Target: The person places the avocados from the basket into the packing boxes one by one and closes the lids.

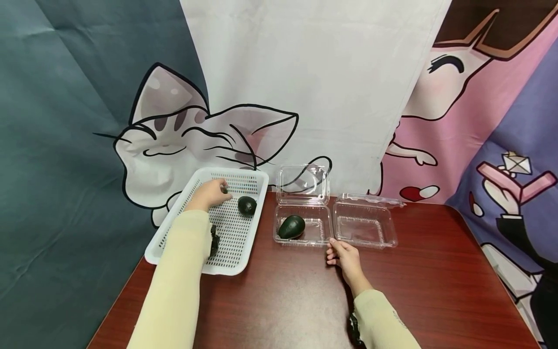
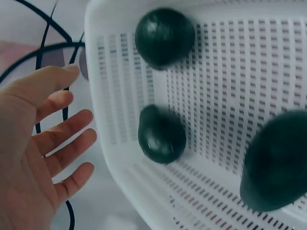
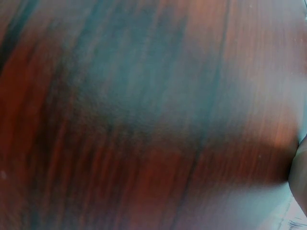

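Note:
My left hand [image 1: 209, 194] reaches over the white perforated basket [image 1: 250, 254]. In the left wrist view its fingers are spread and loosely bent, with nothing in them. Three dark green avocados lie in the basket there: one at the top [image 2: 164, 38], one in the middle [image 2: 162, 136] and one at the right [image 2: 278, 160]. The head view shows one avocado [image 1: 247, 206] plainly and another partly behind the fingers [image 1: 222, 183]. My right hand [image 1: 346, 257] pinches the front right corner of an open clear plastic clamshell box [image 1: 316, 228]. One avocado [image 1: 291, 227] lies in that box.
A second open clear clamshell box [image 1: 364, 230] stands right beside the first. Both are on a reddish-brown wooden table [image 1: 270, 300]. A printed cartoon curtain [image 1: 340, 87] hangs behind. The right wrist view shows mostly blurred tabletop.

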A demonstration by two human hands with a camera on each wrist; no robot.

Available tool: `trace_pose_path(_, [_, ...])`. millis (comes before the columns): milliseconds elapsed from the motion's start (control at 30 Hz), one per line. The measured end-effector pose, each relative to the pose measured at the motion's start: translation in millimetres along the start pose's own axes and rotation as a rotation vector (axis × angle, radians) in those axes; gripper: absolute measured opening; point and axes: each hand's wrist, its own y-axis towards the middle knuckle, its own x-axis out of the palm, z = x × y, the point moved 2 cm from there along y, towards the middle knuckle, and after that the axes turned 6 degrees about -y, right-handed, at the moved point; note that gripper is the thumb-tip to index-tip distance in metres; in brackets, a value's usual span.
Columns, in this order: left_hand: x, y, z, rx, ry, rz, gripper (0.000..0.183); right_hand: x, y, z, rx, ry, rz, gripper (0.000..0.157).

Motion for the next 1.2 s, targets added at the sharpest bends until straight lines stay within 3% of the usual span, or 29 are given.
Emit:
trace_pose_path(200, [-4.4,-8.9,-16.6,-0.068,0.039,-0.106,0.035,-0.7,-0.2,0.0,0.0,0.003,-0.005,0.036])
trace_pose_path(367, [-2.7,-19.0,-27.7,-0.159,0.048,-0.268,0.016,-0.8,-0.8,-0.4,-0.001,0.002,-0.005,0.039])
trace_pose_path(467, [-1.3,-24.3,-32.6,-0.193,0.07,-0.329,0.017,-0.5,-1.1,-0.7,-0.001,-0.001,-0.004,0.04])
trace_pose_path(667, [2.2,-30.2,-40.5,-0.232,0.059,-0.343,0.015,0.1,-1.2,-1.3,-0.001,-0.006,-0.002,0.04])
trace_pose_path(833, [5.8,-31.9,-43.2,-0.277,0.036,-0.347,0.032,-0.3,-1.1,-1.2,-0.005,-0.011,-0.001,0.04])
trace_pose_path(1067, [8.9,-36.1,-43.3,-0.281,0.018,-0.354,0.032,-0.3,-0.8,-0.1,-0.003,-0.005,0.003,0.036])
trace_pose_path(1200, [10.5,-38.9,-44.2,-0.302,0.043,-0.385,0.042,-0.1,-0.7,-0.7,-0.002,-0.003,0.003,0.036])
